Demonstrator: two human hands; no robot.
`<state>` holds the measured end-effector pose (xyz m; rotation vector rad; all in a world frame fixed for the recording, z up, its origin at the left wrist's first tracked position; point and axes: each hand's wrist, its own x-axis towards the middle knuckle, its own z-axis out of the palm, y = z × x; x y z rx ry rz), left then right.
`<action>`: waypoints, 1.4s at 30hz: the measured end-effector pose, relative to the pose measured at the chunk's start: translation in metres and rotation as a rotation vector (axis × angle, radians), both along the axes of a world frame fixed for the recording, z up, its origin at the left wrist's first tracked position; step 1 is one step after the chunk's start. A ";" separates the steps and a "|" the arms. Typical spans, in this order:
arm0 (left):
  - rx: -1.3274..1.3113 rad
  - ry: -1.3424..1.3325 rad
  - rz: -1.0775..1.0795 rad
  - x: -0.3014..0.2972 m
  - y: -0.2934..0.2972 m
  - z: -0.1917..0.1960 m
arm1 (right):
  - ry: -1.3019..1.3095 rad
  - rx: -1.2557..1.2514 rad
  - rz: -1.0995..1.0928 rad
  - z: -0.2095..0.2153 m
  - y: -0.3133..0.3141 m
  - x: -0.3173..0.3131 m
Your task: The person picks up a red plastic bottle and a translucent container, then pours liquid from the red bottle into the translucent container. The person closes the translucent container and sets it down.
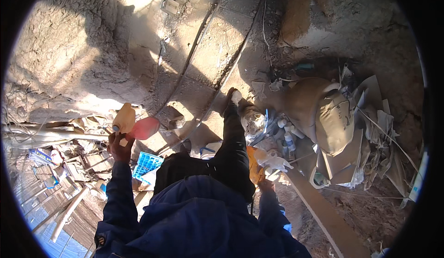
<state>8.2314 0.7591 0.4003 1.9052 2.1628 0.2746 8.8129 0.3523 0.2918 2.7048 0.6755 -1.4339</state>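
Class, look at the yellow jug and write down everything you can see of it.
The yellow jug is a dull amber-yellow container that looks like plastic. Its broad body tapers to a narrow neck with a pale bluish-grey cap. It is tilted, the cap end pointing toward the lower left of the picture. The person's left grip appears to hold it near the neck, alongside the red jug on its right. Whether it holds anything cannot be told.

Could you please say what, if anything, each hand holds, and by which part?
The left hand holds a yellow bottle and a red bottle, apparently by their neck ends. Whether the right hand grips the orange item beside it cannot be told.
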 end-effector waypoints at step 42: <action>-0.039 -0.169 0.369 0.218 0.403 -0.218 | 0.126 0.416 1.080 -0.062 0.906 0.062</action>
